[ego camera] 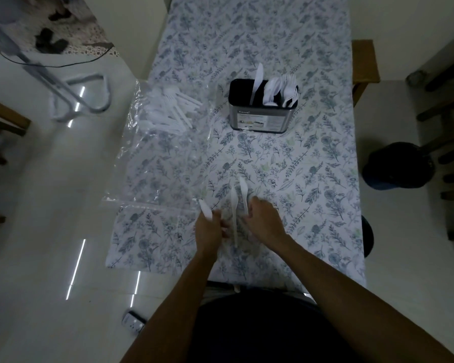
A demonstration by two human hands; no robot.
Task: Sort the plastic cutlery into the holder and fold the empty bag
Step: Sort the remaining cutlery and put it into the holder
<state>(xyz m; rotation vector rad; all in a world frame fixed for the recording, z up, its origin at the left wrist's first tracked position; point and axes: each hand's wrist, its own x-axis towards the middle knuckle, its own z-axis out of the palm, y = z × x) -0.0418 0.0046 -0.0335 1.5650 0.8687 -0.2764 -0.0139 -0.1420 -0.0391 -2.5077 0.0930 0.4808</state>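
A long table [312, 179] is covered by a cloth printed with blue-grey leaves. The floor [50, 205] is laid with glossy pale tiles, on which streaks of light are reflected. Wooden chairs are seen at the right [446, 106] and the left edge [3, 124]. A metal tube frame [89, 95] is seen far left. The room is dimly lit.

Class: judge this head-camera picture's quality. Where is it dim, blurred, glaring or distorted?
Head view: dim overall; the hands, left hand and right hand, look slightly blurred; bright streaks glare on the floor; wide-angle bending curves the table edges; the clear bag is faint.
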